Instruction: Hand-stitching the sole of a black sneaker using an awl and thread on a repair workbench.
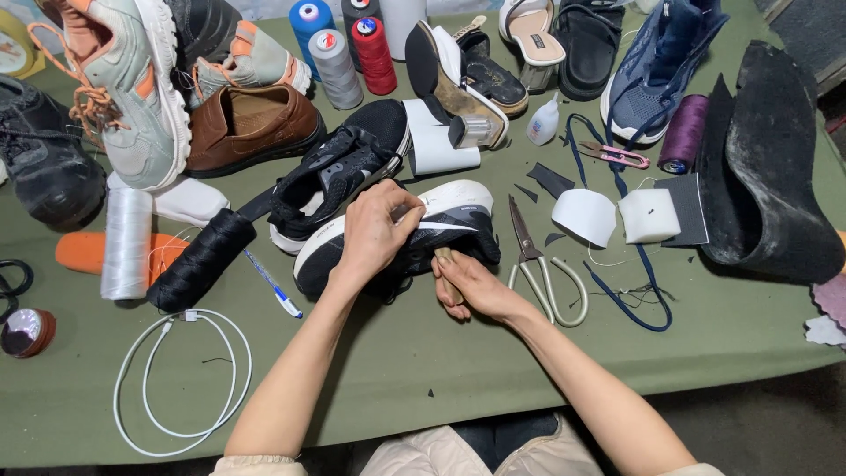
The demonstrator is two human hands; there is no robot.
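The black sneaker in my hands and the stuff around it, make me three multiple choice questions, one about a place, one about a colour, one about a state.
1. Where do the scissors lie relative to the black sneaker?
A. To its right
B. On top of it
C. To its left

2. What colour is the table cover?
A. Red
B. Olive green
C. White

3. What is the left hand doing?
A. Lifting the white cable
B. Resting flat on the table
C. Gripping the sneaker

Answers:
1. A, they lie open beside the toe end, past the right hand.
2. B, green cloth shows all around.
3. C, its fingers wrap the upper.
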